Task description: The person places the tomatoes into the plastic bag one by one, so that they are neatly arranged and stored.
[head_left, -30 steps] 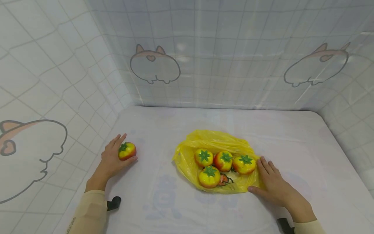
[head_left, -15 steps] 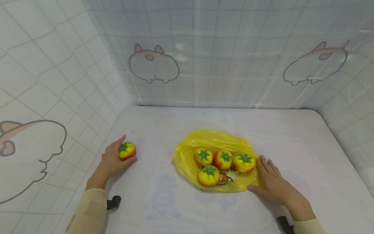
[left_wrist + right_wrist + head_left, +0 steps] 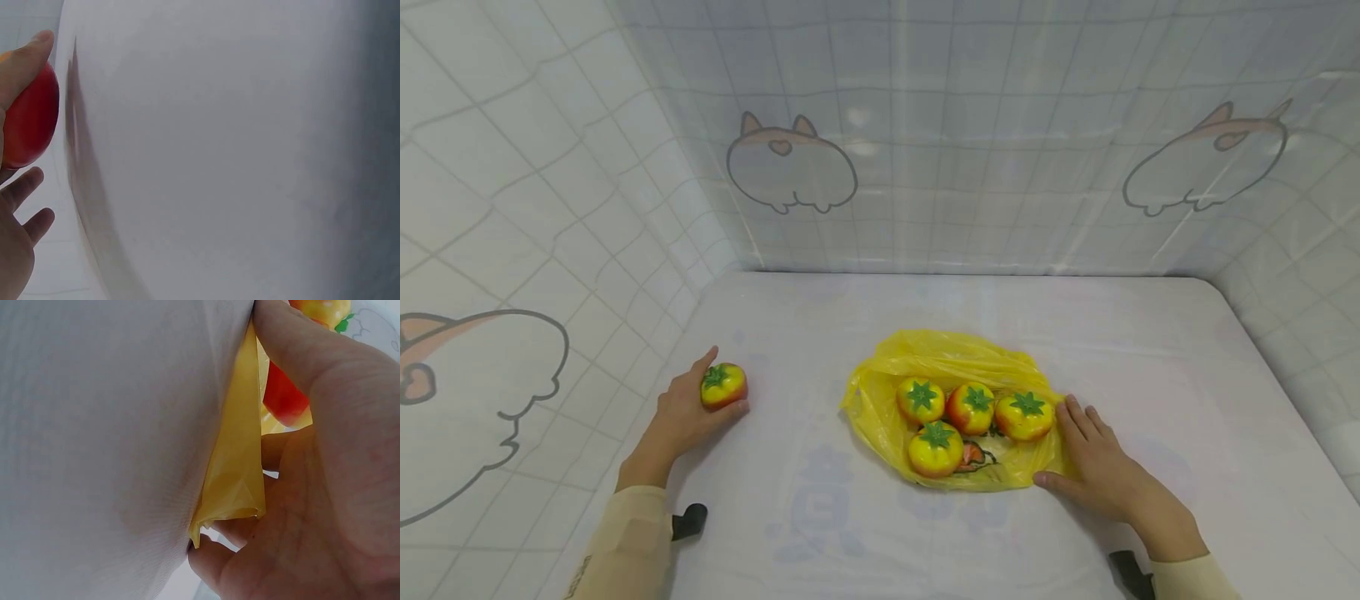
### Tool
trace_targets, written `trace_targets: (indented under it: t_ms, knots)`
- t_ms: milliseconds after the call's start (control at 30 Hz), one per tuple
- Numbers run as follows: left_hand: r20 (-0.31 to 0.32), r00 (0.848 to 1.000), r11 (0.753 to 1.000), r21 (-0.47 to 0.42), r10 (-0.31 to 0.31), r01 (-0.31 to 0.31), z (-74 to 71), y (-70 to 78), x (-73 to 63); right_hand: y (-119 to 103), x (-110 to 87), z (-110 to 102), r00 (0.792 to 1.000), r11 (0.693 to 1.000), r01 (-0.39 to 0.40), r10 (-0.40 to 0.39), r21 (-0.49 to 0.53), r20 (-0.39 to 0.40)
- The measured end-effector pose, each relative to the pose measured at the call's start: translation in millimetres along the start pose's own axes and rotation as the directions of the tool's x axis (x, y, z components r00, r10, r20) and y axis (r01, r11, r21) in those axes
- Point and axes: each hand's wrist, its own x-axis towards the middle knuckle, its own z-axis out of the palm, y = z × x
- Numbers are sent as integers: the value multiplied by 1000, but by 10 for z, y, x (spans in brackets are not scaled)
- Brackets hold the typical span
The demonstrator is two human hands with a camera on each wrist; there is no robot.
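Observation:
At the left of the table, my left hand [image 3: 687,412] holds a yellow-red toy tomato [image 3: 724,386] with a green star-shaped top. In the left wrist view the thumb lies across the tomato's red side [image 3: 34,122], and two other fingers stand apart below it. My right hand [image 3: 1105,471] rests at the right edge of a flattened yellow plastic bag [image 3: 955,346], its fingers stretched forward and the thumb out to the side. Several like tomatoes [image 3: 972,409] lie on the bag. From the right wrist, a fold of the bag [image 3: 234,469] stands up against the palm.
A pale cloth covers the table [image 3: 820,325]. Tiled-pattern sheets [image 3: 940,192] with cartoon animal prints rise at the back and both sides. A black device [image 3: 689,522] sticks out from the left sleeve, and another [image 3: 1131,575] from the right.
My left hand's fingers have drawn in closer around the tomato, and fewer fingertips show past it. The right hand and the bag stay in place; the head view has shifted slightly.

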Motion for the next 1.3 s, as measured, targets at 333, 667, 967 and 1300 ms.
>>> trace_targets:
  t_ms: [333, 667, 967, 1300]
  knots:
    - [-41, 996, 996, -18, 84, -85, 25, 195, 37, 4, 5, 7, 1000, 1000, -3, 3, 6, -1]
    - [-52, 983, 984, -22, 178, -179, 27, 551, 71, 4, 0, 4, 1000, 1000, -1, 1, 16, -2]
    - [-60, 966, 967, -17, 252, -253, 60, 802, 90, 9, 9, -2, 1000, 1000, -1, 1, 10, 2]
    - [-17, 952, 951, -29, 307, -308, 192, 1113, 123, 2, 6, -13, 1000, 1000, 5, -5, 1, 2]
